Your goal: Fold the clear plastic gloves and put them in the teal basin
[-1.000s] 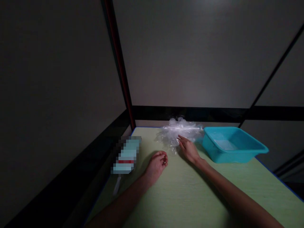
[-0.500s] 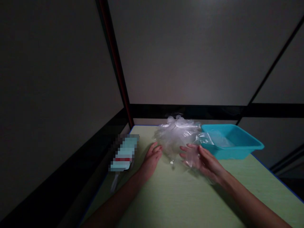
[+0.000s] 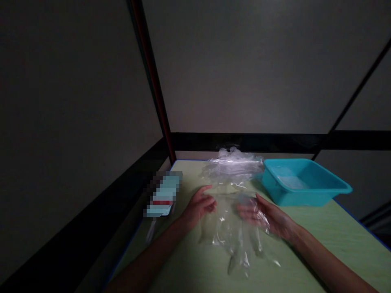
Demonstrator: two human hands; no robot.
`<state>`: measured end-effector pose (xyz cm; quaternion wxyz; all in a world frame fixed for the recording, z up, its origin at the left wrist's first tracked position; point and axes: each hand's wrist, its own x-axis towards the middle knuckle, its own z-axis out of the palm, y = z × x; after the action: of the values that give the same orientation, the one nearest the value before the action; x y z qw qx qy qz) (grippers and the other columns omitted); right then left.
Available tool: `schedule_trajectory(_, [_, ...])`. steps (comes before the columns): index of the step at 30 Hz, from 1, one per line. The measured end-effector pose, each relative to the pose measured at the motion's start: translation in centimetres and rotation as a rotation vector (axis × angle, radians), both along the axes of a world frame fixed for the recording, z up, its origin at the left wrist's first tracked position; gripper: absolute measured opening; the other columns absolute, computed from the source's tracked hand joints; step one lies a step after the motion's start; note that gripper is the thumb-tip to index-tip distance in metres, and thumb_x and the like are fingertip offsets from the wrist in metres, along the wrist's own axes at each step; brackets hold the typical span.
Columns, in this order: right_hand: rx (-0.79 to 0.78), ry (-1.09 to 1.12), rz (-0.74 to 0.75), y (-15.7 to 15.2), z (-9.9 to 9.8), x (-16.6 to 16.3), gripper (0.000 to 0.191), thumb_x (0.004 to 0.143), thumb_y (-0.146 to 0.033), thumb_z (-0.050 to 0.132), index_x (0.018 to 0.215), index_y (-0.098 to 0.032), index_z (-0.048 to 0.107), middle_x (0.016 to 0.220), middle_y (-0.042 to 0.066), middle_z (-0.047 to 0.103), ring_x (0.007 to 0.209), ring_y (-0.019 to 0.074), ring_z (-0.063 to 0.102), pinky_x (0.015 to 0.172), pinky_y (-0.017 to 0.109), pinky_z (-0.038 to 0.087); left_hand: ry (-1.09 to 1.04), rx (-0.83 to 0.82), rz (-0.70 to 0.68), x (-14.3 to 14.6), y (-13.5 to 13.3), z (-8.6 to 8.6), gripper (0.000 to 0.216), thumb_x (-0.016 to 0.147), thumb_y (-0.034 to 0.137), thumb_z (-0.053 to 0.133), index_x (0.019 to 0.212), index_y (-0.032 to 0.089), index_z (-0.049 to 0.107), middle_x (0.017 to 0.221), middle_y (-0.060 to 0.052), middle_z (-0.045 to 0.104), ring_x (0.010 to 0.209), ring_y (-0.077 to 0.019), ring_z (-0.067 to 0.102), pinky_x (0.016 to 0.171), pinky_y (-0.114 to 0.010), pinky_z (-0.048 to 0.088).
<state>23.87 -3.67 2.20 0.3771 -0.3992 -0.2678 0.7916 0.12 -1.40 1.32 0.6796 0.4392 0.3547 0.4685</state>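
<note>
A thin clear plastic glove (image 3: pixel 236 238) is stretched between my two hands just above the green table (image 3: pixel 308 254), its fingers pointing toward me. My left hand (image 3: pixel 199 204) has its fingers curled on the glove's left edge. My right hand (image 3: pixel 266 214) holds the right edge, and the film lies over its fingers. Behind the hands, at the table's far edge, sits a heap of more clear plastic gloves (image 3: pixel 233 167).
A teal plastic basin (image 3: pixel 305 194) stands at the back right with something pale inside. A blurred light-blue packet (image 3: pixel 163 194) lies at the table's left edge, a white strip (image 3: pixel 151 234) below it. Dark rails and a red-black post (image 3: pixel 152 81) border the table.
My right hand drew one glove out of the heap and toward me. My left hand opened from a loose fist, came across and took the glove's other edge.
</note>
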Motion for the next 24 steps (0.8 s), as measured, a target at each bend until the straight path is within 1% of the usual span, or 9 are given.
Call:
schedule_trajectory(2, [0.045, 0.006, 0.033, -0.1, 0.3, 0.2, 0.040, 0.090, -0.040, 0.031, 0.115, -0.011, 0.040, 0.095, 0.016, 0.065, 0.080, 0.0200, 0.065, 0.068, 0.029, 0.051, 0.047, 0.043, 0.042, 0.0, -0.1, -0.1, 0.054, 0.059, 0.019, 0.066, 0.108, 0.015, 0.042, 0.056, 0.006, 0.054, 0.045, -0.0075, 0.050, 0.046, -0.018, 0.035])
schedule_trajectory(4, [0.112, -0.032, 0.054, -0.2, 0.4, 0.3, 0.043, 0.087, -0.042, 0.038, 0.120, -0.014, 0.035, 0.097, 0.015, 0.064, 0.079, 0.0198, 0.065, 0.065, 0.029, 0.051, 0.090, 0.079, 0.091, 0.1, 0.0, -0.3, 0.050, 0.060, 0.019, 0.064, 0.105, 0.017, 0.042, 0.054, 0.009, 0.050, 0.040, -0.0053, 0.045, 0.040, -0.017, 0.031])
schedule_trajectory(8, [0.242, -0.184, 0.010, -0.5, 0.3, 0.6, 0.055, 0.075, -0.029, 0.061, 0.120, -0.018, 0.032, 0.093, 0.010, 0.065, 0.078, 0.0187, 0.064, 0.066, 0.028, 0.050, 0.170, 0.138, 0.190, 0.1, 0.2, -0.6, 0.043, 0.063, 0.021, 0.061, 0.101, 0.018, 0.041, 0.052, 0.011, 0.046, 0.035, -0.0044, 0.042, 0.035, -0.015, 0.028])
schedule_trajectory(11, [0.348, -0.273, -0.064, -0.5, -0.3, 0.8, 0.060, 0.066, -0.023, 0.069, 0.115, -0.021, 0.034, 0.083, 0.002, 0.063, 0.073, 0.0158, 0.063, 0.067, 0.028, 0.049, 0.230, 0.162, 0.238, 0.0, 0.1, -0.5, 0.039, 0.063, 0.020, 0.060, 0.098, 0.018, 0.043, 0.054, 0.010, 0.046, 0.033, -0.0037, 0.041, 0.032, -0.014, 0.027])
schedule_trajectory(14, [0.541, -0.477, -0.105, -0.4, -0.9, 1.1, 0.057, 0.066, -0.027, 0.067, 0.113, -0.020, 0.036, 0.073, -0.002, 0.059, 0.064, 0.0152, 0.060, 0.059, 0.028, 0.048, 0.280, 0.171, 0.265, -0.1, 0.0, -0.4, 0.037, 0.063, 0.019, 0.061, 0.096, 0.019, 0.045, 0.059, 0.009, 0.049, 0.029, -0.0015, 0.037, 0.029, -0.014, 0.023])
schedule_trajectory(17, [0.810, -0.833, -0.101, -0.5, -0.9, 1.4, 0.044, 0.076, -0.030, 0.056, 0.114, -0.017, 0.038, 0.076, 0.002, 0.059, 0.063, 0.0167, 0.057, 0.056, 0.030, 0.046, 0.311, 0.184, 0.255, -0.1, -0.1, -0.2, 0.041, 0.060, 0.017, 0.064, 0.098, 0.019, 0.048, 0.060, 0.008, 0.052, 0.030, -0.0011, 0.034, 0.028, -0.014, 0.021])
schedule_trajectory(19, [0.957, -1.052, -0.110, -0.8, -0.7, 1.4, 0.036, 0.080, -0.030, 0.048, 0.113, -0.017, 0.041, 0.084, 0.006, 0.059, 0.071, 0.0190, 0.057, 0.063, 0.034, 0.047, 0.322, 0.202, 0.229, 0.0, -0.1, -0.1, 0.045, 0.059, 0.016, 0.065, 0.101, 0.019, 0.051, 0.061, 0.006, 0.055, 0.034, -0.0033, 0.039, 0.031, -0.014, 0.025])
schedule_trajectory(21, [1.079, -1.180, -0.107, -1.2, -0.2, 1.3, 0.031, 0.083, -0.030, 0.044, 0.111, -0.016, 0.044, 0.096, 0.010, 0.058, 0.085, 0.0218, 0.056, 0.074, 0.038, 0.045, 0.327, 0.223, 0.194, 0.1, -0.2, 0.0, 0.047, 0.057, 0.014, 0.066, 0.102, 0.019, 0.055, 0.068, 0.002, 0.060, 0.043, -0.0069, 0.048, 0.037, -0.015, 0.032])
schedule_trajectory(24, [1.287, -1.237, 0.066, -1.7, 0.4, 0.9, 0.036, 0.084, -0.032, 0.043, 0.117, -0.018, 0.042, 0.115, 0.012, 0.052, 0.107, 0.0242, 0.047, 0.093, 0.044, 0.033, 0.336, 0.240, 0.127, 0.1, -0.3, 0.0, 0.047, 0.056, 0.013, 0.065, 0.103, 0.017, 0.059, 0.083, -0.004, 0.065, 0.057, -0.0125, 0.056, 0.045, -0.018, 0.038])
